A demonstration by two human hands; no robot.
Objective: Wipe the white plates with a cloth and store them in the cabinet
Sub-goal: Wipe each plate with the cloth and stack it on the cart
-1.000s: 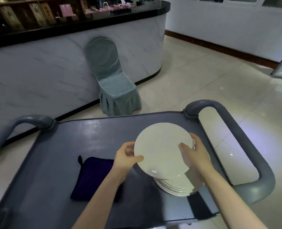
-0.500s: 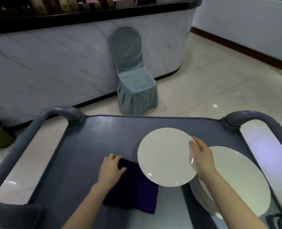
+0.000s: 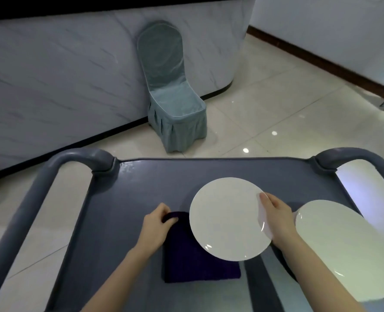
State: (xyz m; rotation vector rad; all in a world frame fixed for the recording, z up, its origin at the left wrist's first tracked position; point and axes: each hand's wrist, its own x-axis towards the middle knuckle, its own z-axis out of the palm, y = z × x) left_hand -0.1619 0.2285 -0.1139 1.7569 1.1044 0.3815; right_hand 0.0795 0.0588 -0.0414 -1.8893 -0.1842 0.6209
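Here, your left grip [image 3: 157, 224] clutched the purple cloth [image 3: 197, 264] (lying on the cart [image 3: 146, 188]) while your right grip [image 3: 276, 219] pinched a white plate [image 3: 224, 219].

On the grey cart [image 3: 141, 190], the right hand [image 3: 276, 218] holds a white plate [image 3: 226, 218] by its rim above the dark purple cloth [image 3: 193, 262], which the left hand [image 3: 156, 224] grips at its far edge. More plates [image 3: 346, 248] are stacked near the cart's right edge.

The held plate [image 3: 227, 219] covers the right part of the dark cloth [image 3: 186, 262] and the right hand's [image 3: 276, 219] fingers. The plate stack [image 3: 344, 248] blurs at the right edge.
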